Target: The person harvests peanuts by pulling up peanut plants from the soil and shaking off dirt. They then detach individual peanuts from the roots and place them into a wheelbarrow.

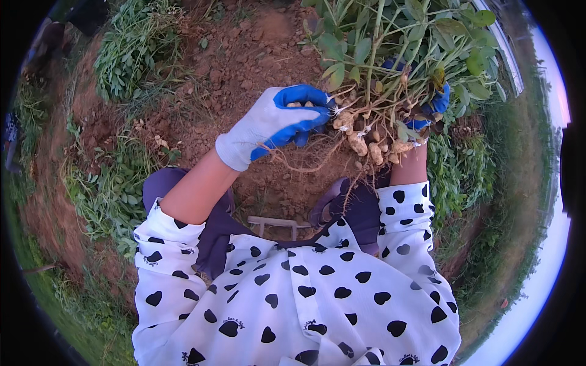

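Note:
A bunch of uprooted peanut plants with leaves, stems and roots fills the upper right of the head view. Peanut pods hang in a cluster from its roots. My right hand, in a blue-coated glove, grips the bunch from the right side, partly covered by stems and leaves. My left hand, in a grey and blue glove, is at the left edge of the pod cluster. Its fingers are curled around several peanut pods. Thin roots dangle beneath both hands.
Heaps of pulled plants lie at upper left, lower left and right. Loose pods rest near the left heap. A low wooden stool stands between the legs. Part of a person shows at far left.

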`<state>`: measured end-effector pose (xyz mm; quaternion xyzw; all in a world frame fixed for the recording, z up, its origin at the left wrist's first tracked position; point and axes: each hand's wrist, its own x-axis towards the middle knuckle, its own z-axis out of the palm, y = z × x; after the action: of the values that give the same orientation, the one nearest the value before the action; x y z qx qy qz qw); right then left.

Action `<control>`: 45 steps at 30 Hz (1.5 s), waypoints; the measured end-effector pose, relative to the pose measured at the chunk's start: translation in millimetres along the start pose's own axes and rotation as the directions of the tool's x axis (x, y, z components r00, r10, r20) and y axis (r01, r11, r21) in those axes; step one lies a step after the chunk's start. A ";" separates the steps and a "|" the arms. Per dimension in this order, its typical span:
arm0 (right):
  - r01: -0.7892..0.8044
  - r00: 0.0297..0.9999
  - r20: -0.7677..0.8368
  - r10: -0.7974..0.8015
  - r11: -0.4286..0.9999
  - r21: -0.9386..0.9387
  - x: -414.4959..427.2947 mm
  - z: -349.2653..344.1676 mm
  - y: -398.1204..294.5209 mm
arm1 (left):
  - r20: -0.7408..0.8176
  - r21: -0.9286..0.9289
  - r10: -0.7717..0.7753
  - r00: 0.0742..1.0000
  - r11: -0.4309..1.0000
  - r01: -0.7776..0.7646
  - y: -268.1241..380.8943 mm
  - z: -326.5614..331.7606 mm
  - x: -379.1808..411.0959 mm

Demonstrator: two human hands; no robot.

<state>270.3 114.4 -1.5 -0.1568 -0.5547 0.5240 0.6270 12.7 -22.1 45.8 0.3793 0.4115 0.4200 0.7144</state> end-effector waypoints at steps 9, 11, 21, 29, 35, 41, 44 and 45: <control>0.067 0.996 -0.049 -0.075 0.988 -0.136 -2.7 -29.3 -8.6 | 0.162 0.062 0.013 0.987 0.998 -0.023 -0.8 7.2 9.2; 0.091 0.993 -0.058 -0.102 0.982 -0.168 -3.5 -37.1 -11.3 | 0.169 0.058 0.046 0.984 0.997 -0.057 -4.5 9.1 13.7; 0.109 0.990 -0.063 -0.125 0.970 -0.216 -3.9 -45.0 -15.0 | 0.088 0.357 0.281 0.956 0.887 -0.294 -15.5 9.3 28.4; 0.083 0.994 -0.061 -0.094 0.984 -0.157 0.2 -36.1 -10.3 | -0.058 -0.192 0.164 0.985 0.966 -0.172 -22.3 12.9 30.5; 0.041 0.998 -0.051 -0.047 0.993 -0.110 -2.5 -26.9 -15.0 | -0.064 -0.002 0.236 0.970 0.971 -0.237 -23.7 22.0 33.1; -0.009 0.998 -0.058 0.005 0.998 -0.067 2.2 -16.1 -17.5 | -0.044 -0.404 0.119 0.992 0.906 -0.126 -6.4 26.1 15.0; -0.021 0.997 -0.073 0.018 0.999 -0.038 1.4 -16.1 -23.2 | 0.088 -0.553 0.229 0.970 0.821 -0.143 -14.6 13.6 23.4; -0.028 0.997 -0.078 0.025 0.999 -0.032 0.3 -16.6 -22.3 | 0.127 -0.625 0.252 0.959 0.771 -0.119 -13.8 12.2 23.8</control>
<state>295.3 112.1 10.5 -0.1946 -0.5364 0.5166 0.6384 35.0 -7.7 31.8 0.2075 0.1383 0.5579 0.7915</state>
